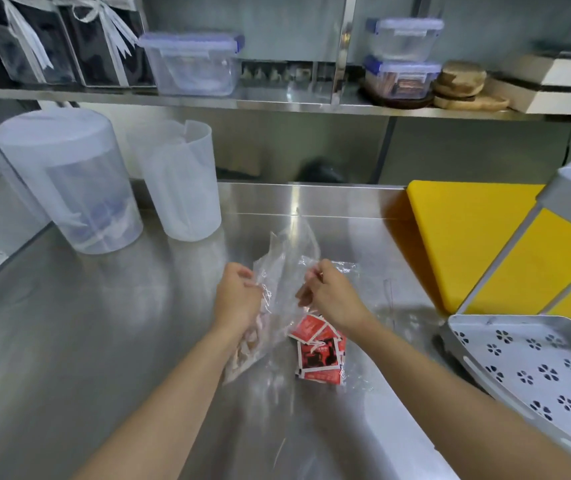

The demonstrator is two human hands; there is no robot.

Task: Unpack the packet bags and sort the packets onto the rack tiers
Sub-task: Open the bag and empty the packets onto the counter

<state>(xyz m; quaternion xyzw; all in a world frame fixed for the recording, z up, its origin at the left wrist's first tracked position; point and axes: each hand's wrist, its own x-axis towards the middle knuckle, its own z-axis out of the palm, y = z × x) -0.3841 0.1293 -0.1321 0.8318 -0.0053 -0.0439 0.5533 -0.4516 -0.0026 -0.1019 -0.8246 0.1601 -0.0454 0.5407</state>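
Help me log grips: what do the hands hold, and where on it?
Both hands pinch the clear plastic bag at its top opening: left hand on one side, right hand on the other.

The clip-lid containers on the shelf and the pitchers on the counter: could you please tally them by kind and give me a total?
Clear clip-lid containers on the shelf: 3, one on the left and two stacked on the right, upper and lower.
Translucent pitchers on the counter: 2, one lidded and one open.
Total: 5
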